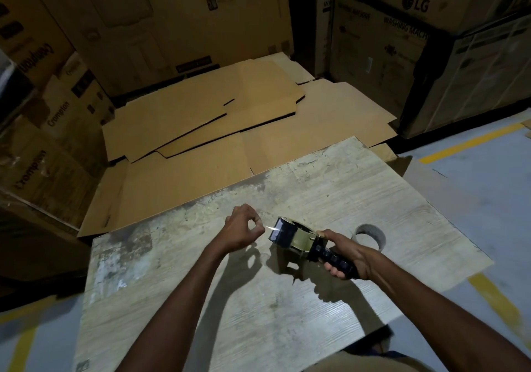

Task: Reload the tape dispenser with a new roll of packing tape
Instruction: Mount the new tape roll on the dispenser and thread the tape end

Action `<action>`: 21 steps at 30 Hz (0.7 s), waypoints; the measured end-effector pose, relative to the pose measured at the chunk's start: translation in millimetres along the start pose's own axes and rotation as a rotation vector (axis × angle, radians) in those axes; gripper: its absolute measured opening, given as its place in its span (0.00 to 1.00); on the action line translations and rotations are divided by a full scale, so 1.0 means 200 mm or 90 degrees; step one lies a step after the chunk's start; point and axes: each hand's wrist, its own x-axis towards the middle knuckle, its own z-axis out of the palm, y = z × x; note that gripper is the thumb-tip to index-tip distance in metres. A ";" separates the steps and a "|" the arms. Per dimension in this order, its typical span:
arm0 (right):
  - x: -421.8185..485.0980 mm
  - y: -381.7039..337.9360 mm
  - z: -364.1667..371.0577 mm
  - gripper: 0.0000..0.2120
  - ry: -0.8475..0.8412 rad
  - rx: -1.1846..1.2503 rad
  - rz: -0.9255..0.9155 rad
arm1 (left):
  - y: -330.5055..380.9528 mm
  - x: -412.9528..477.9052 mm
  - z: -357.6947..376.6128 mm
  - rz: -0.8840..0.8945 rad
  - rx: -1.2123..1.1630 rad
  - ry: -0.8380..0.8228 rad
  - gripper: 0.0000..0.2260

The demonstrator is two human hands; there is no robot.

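Both forearms reach forward. The left hand [242, 229] curls, thumb and forefinger tips meeting in a ring. The right hand [344, 252] wraps its fingers round the tape dispenser [298, 240] handle.

Olive-framed tape dispenser [301, 240], held by its black handle, carries a dark tape roll [279, 232]; a grey cardboard core [372, 242] sits on the table [258, 314] just beside.

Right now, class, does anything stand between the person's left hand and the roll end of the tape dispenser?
Nothing visible does. The left hand is beside the tape dispenser, which the right hand grips; only a shiny tape tail shows in the gap. The empty core lies aside.
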 end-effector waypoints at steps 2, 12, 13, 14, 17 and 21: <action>0.00 0.00 -0.03 0.30 -0.002 -0.004 0.001 | 0.03 0.01 0.03 -0.012 -0.056 -0.018 0.06; 0.00 0.03 -0.11 0.32 -0.058 0.036 -0.014 | 0.10 0.06 0.15 -0.158 -0.348 0.013 0.07; 0.00 0.03 -0.11 0.33 -0.062 0.041 -0.015 | 0.10 0.06 0.15 -0.171 -0.372 0.017 0.06; 0.00 0.02 -0.12 0.33 -0.064 0.039 -0.018 | 0.11 0.07 0.15 -0.184 -0.390 0.018 0.07; -0.01 0.01 -0.12 0.36 -0.031 -0.001 -0.044 | 0.11 0.08 0.15 -0.203 -0.410 0.011 0.07; 0.00 -0.01 -0.14 0.39 0.048 -0.089 -0.155 | 0.12 0.09 0.16 -0.220 -0.419 0.010 0.06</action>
